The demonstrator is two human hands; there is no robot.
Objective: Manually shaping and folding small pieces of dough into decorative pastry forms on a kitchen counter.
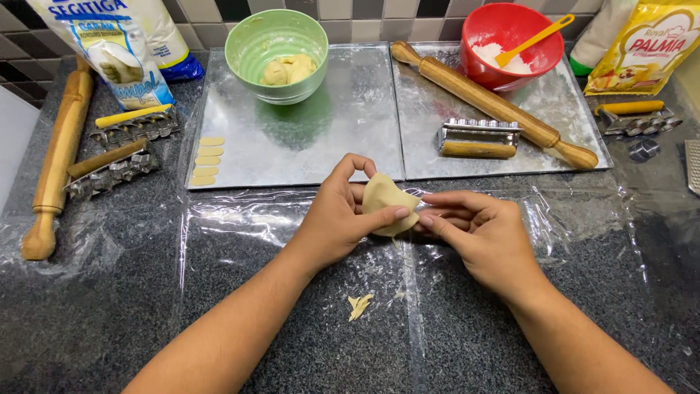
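Note:
Both my hands hold one flattened piece of pale yellow dough [386, 198] just above the clear plastic sheet [240, 226] on the dark counter. My left hand [339, 219] cups it from the left, with the thumb pressed on its lower edge. My right hand [477, 230] pinches the dough's right edge with thumb and fingertips. A small scrap of dough [359, 305] lies on the plastic below my hands. Several small oval dough pieces [207, 160] are lined up on the left metal tray [350, 138].
A green bowl [251, 40] with dough lumps stands on the left tray. The right tray [430, 157] carries a rolling pin [492, 104], a metal cutter with wooden handle [477, 138] and a red bowl [481, 29] of flour with a yellow spatula. Another rolling pin [58, 157], cutters and bags sit at the sides.

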